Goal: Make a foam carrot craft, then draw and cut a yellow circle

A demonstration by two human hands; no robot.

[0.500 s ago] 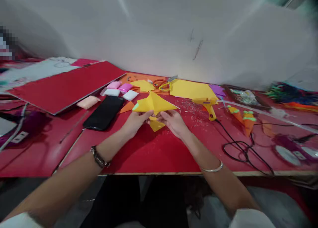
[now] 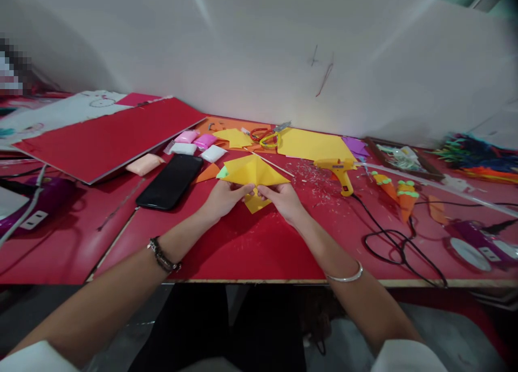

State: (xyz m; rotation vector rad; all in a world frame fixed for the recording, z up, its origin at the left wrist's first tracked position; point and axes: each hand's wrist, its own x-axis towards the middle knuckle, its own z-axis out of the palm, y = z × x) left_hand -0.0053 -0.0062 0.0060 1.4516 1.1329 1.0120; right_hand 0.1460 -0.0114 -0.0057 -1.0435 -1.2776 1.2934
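Note:
A creased yellow sheet, paper or thin foam, is held between my two hands just above the red table. My left hand pinches its near edge with thumb and fingers, and my right hand grips the same edge close beside it. The thumbs almost meet at the middle fold. Under the hands lies another yellow piece, partly hidden. A thin white stick shows behind the held sheet, and a small light green piece sits at its left.
A black phone lies at the left, near small pink and white packets. Scissors rest at the back beside a yellow sheet. A yellow glue gun with a looped cord and orange carrot-like pieces are at the right.
Both hands have stayed nearly in place. The held yellow sheet has tilted and its upward point has flattened, so the white stick behind it now shows.

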